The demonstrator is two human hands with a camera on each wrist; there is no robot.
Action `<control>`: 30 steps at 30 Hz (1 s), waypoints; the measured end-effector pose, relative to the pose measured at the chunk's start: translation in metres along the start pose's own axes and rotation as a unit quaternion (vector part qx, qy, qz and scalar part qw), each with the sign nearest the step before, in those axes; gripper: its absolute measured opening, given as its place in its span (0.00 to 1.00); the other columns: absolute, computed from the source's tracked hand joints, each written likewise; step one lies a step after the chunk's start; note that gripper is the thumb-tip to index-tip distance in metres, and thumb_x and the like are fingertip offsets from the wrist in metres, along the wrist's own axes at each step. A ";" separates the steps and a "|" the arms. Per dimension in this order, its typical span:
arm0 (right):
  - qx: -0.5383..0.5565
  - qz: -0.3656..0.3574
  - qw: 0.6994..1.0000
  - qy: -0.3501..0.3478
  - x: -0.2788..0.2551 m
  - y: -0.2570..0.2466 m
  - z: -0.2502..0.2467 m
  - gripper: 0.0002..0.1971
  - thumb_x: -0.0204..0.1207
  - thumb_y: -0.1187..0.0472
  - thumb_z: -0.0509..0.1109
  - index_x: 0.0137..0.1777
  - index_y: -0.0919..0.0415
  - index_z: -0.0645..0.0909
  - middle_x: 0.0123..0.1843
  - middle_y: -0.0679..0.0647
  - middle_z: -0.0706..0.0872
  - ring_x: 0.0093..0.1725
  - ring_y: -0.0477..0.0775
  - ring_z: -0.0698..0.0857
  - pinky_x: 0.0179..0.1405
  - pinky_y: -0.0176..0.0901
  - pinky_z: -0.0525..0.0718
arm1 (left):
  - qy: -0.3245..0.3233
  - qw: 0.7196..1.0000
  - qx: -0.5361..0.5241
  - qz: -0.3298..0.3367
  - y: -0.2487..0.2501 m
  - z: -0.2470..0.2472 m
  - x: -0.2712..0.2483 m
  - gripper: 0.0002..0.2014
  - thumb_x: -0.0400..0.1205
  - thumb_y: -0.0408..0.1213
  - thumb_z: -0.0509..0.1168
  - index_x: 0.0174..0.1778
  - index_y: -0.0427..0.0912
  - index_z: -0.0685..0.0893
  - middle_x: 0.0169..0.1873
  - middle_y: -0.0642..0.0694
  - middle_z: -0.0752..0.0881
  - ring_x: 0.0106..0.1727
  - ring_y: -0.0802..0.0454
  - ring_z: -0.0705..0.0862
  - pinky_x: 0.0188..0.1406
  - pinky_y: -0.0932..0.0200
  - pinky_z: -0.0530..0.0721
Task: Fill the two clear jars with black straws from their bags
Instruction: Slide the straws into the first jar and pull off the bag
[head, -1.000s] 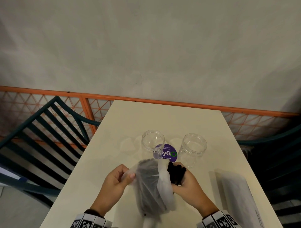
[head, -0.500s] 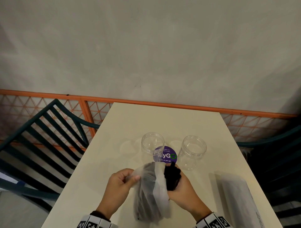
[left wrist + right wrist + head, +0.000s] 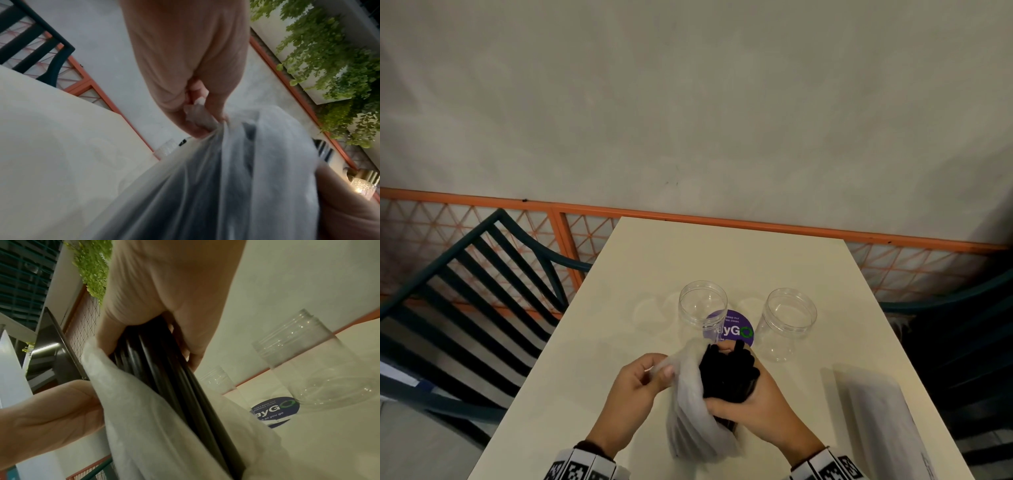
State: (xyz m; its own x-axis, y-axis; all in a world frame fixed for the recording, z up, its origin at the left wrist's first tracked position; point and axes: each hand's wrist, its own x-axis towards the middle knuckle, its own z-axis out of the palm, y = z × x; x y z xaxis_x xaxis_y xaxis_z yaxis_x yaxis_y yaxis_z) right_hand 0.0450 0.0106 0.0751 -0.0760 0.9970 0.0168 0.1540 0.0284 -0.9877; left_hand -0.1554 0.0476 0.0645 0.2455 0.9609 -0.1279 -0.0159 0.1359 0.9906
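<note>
Two empty clear jars stand upright mid-table, the left jar (image 3: 702, 308) and the right jar (image 3: 787, 322). Just in front of them my left hand (image 3: 643, 380) pinches the edge of a translucent white plastic bag (image 3: 691, 418). My right hand (image 3: 750, 401) grips a bundle of black straws (image 3: 726, 373) that sticks up out of the bag's mouth. The right wrist view shows the straws (image 3: 164, 369) running from my fingers down into the bag (image 3: 156, 426). In the left wrist view my fingers (image 3: 197, 112) pinch bunched plastic (image 3: 226, 178).
A purple round sticker (image 3: 736, 329) lies on the cream table (image 3: 688, 253) between the jars. A second bag (image 3: 887, 421) lies flat at the right near the table's edge. Dark slatted chairs (image 3: 465, 301) flank the table; an orange-railed fence (image 3: 688, 219) runs behind.
The straws have come further out of the bag in my right hand, while my left hand has pulled the plastic down and to the left.
</note>
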 end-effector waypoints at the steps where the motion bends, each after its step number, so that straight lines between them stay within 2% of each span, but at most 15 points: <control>1: -0.001 -0.001 1.000 0.005 0.001 -0.001 0.001 0.35 0.55 0.64 0.84 0.63 0.50 0.75 0.58 0.40 0.86 0.61 0.42 0.83 0.56 0.29 0.81 | 0.001 1.000 -0.023 -0.011 -0.001 0.002 -0.001 0.08 0.78 0.34 0.66 0.41 0.31 0.83 0.34 0.43 0.87 0.39 0.53 0.85 0.47 0.61 0.85; 3: -0.006 -0.002 1.000 0.015 0.001 -0.001 0.002 0.36 0.54 0.62 0.85 0.62 0.48 0.73 0.57 0.36 0.84 0.60 0.39 0.82 0.53 0.26 0.80 | 0.009 0.995 -0.085 -0.050 0.001 0.006 -0.002 0.09 0.83 0.27 0.56 0.39 0.31 0.78 0.28 0.46 0.84 0.31 0.57 0.83 0.36 0.65 0.83; 5: -0.014 -0.004 1.000 0.026 0.002 -0.001 0.003 0.37 0.53 0.62 0.85 0.62 0.46 0.72 0.57 0.32 0.83 0.60 0.37 0.82 0.53 0.24 0.79 | 0.015 0.990 -0.121 -0.069 0.004 0.005 -0.001 0.07 0.81 0.26 0.55 0.39 0.34 0.76 0.29 0.44 0.80 0.30 0.54 0.79 0.35 0.61 0.80; 6: -0.016 -0.005 0.999 0.029 0.003 -0.001 0.003 0.37 0.54 0.62 0.85 0.62 0.45 0.72 0.56 0.31 0.83 0.60 0.36 0.81 0.53 0.23 0.79 | 0.009 0.988 -0.139 -0.073 0.007 0.004 0.000 0.02 0.79 0.28 0.58 0.41 0.36 0.75 0.32 0.42 0.79 0.33 0.52 0.79 0.37 0.59 0.80; 7: -0.021 -0.007 0.999 0.026 0.003 -0.003 0.003 0.36 0.54 0.62 0.85 0.61 0.44 0.72 0.56 0.30 0.83 0.60 0.36 0.81 0.53 0.23 0.79 | -0.001 0.986 -0.151 -0.073 0.010 0.002 0.000 0.03 0.77 0.33 0.60 0.45 0.39 0.75 0.36 0.42 0.80 0.36 0.50 0.80 0.40 0.57 0.80; 9: -0.036 -0.011 0.999 0.014 0.005 -0.006 0.005 0.35 0.55 0.62 0.84 0.60 0.43 0.72 0.56 0.29 0.82 0.60 0.35 0.80 0.54 0.22 0.78 | -0.048 0.990 -0.117 -0.056 0.011 -0.002 0.002 0.13 0.78 0.46 0.62 0.54 0.46 0.77 0.46 0.46 0.86 0.47 0.50 0.86 0.48 0.56 0.81; 11: -0.042 -0.015 0.999 0.001 0.008 -0.009 0.007 0.35 0.56 0.62 0.84 0.61 0.43 0.72 0.57 0.30 0.82 0.61 0.35 0.80 0.56 0.23 0.77 | -0.065 0.996 -0.046 -0.032 0.016 -0.002 0.001 0.21 0.74 0.54 0.64 0.56 0.44 0.81 0.49 0.47 0.89 0.51 0.53 0.87 0.51 0.58 0.83; 14: -0.045 -0.013 0.999 -0.007 0.010 -0.010 0.008 0.36 0.57 0.63 0.84 0.62 0.43 0.71 0.57 0.31 0.82 0.62 0.34 0.79 0.56 0.21 0.76 | -0.009 0.998 -0.056 -0.024 0.015 0.001 0.001 0.18 0.73 0.48 0.67 0.42 0.33 0.80 0.37 0.41 0.84 0.39 0.53 0.85 0.40 0.63 0.82; 16: -0.046 -0.010 0.999 -0.005 0.011 -0.010 0.008 0.38 0.56 0.62 0.85 0.63 0.43 0.70 0.58 0.37 0.83 0.62 0.34 0.79 0.56 0.22 0.77 | 0.023 0.994 -0.099 -0.040 0.013 0.002 0.000 0.14 0.79 0.42 0.64 0.36 0.33 0.76 0.32 0.40 0.78 0.33 0.52 0.80 0.36 0.61 0.80; 19: -0.047 -0.007 0.999 -0.001 0.011 -0.007 0.008 0.40 0.54 0.61 0.86 0.66 0.46 0.69 0.60 0.43 0.82 0.62 0.37 0.80 0.56 0.24 0.78 | 0.056 0.991 -0.112 -0.054 0.010 0.002 0.000 0.13 0.83 0.32 0.55 0.33 0.35 0.74 0.27 0.43 0.77 0.27 0.54 0.79 0.28 0.64 0.79; 22: -0.039 -0.001 0.999 0.002 0.012 -0.007 0.007 0.43 0.53 0.60 0.86 0.68 0.47 0.68 0.59 0.43 0.82 0.62 0.38 0.81 0.57 0.27 0.79 | 0.058 0.992 -0.095 -0.056 0.012 0.004 -0.002 0.13 0.84 0.30 0.53 0.34 0.35 0.75 0.27 0.43 0.78 0.26 0.56 0.80 0.26 0.65 0.80; 24: -0.041 -0.001 0.999 0.005 0.012 -0.006 0.007 0.43 0.54 0.60 0.86 0.67 0.46 0.68 0.59 0.42 0.82 0.62 0.37 0.81 0.57 0.26 0.79 | 0.053 0.992 -0.097 -0.061 0.014 0.002 -0.004 0.09 0.84 0.30 0.53 0.41 0.36 0.76 0.28 0.41 0.83 0.29 0.54 0.83 0.28 0.64 0.83; 26: -0.044 -0.001 0.999 0.013 0.012 -0.006 0.007 0.41 0.55 0.60 0.85 0.66 0.45 0.68 0.59 0.41 0.83 0.62 0.36 0.80 0.57 0.25 0.78 | 0.041 0.997 -0.051 -0.051 0.017 -0.001 -0.005 0.08 0.85 0.31 0.52 0.55 0.46 0.74 0.32 0.42 0.86 0.36 0.50 0.85 0.40 0.59 0.85; 28: -0.054 -0.006 0.998 0.017 0.012 -0.005 0.008 0.38 0.56 0.60 0.85 0.64 0.44 0.69 0.57 0.38 0.84 0.61 0.35 0.80 0.57 0.23 0.77 | 0.022 0.997 0.077 -0.022 0.022 -0.001 -0.007 0.14 0.86 0.37 0.51 0.62 0.60 0.69 0.44 0.45 0.86 0.48 0.49 0.84 0.54 0.55 0.80; 30: -0.066 -0.011 0.998 0.017 0.012 -0.004 0.012 0.36 0.58 0.60 0.84 0.63 0.42 0.69 0.56 0.33 0.83 0.61 0.34 0.80 0.56 0.22 0.76 | 0.035 0.981 0.193 0.003 0.028 0.002 -0.011 0.13 0.85 0.45 0.50 0.62 0.66 0.70 0.54 0.49 0.78 0.55 0.51 0.80 0.58 0.57 0.77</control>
State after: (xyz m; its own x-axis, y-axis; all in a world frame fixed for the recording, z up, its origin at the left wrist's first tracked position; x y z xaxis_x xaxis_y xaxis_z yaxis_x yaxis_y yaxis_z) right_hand 0.0322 0.0212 0.0771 -0.0483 0.9977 0.0465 0.2812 0.0583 -0.9579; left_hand -0.1566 0.0408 0.0932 0.1800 0.9773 -0.1118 0.3543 0.0416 0.9342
